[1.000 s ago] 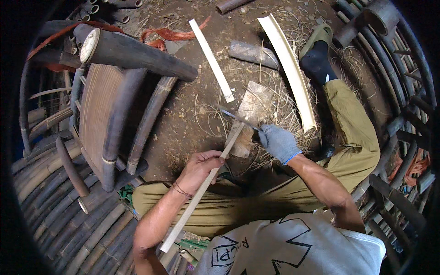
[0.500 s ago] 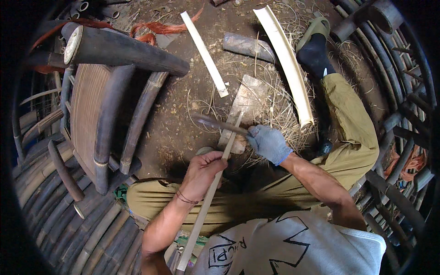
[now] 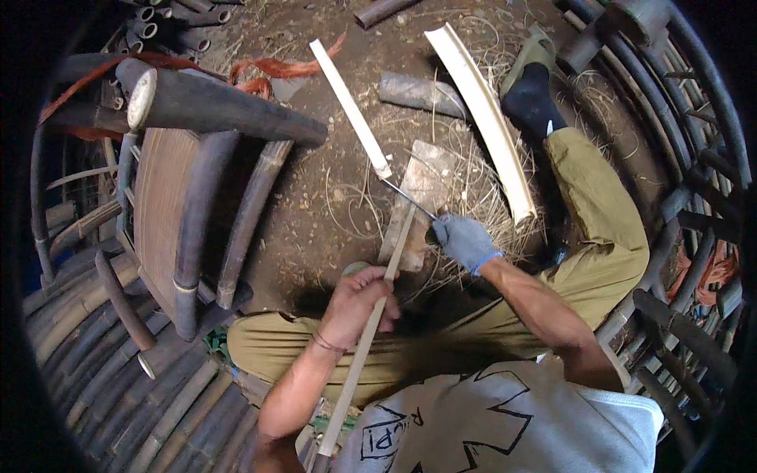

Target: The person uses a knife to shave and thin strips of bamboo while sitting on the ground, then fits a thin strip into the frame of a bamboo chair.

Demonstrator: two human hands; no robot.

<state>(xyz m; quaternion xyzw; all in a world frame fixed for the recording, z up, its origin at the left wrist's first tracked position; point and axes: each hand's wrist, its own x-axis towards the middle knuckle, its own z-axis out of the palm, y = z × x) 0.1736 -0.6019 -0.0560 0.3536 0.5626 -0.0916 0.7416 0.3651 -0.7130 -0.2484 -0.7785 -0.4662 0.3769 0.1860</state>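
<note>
Presently, I'm watching the bare left hand [image 3: 359, 301] pinching a bamboo strip [image 3: 366, 337] while the gloved right hand [image 3: 466, 243] is clenching a knife [image 3: 409, 198].

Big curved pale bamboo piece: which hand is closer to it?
Right. The gloved right hand is left of the near end of the curved bamboo piece; the bare left hand is farther off, lower left.
</note>
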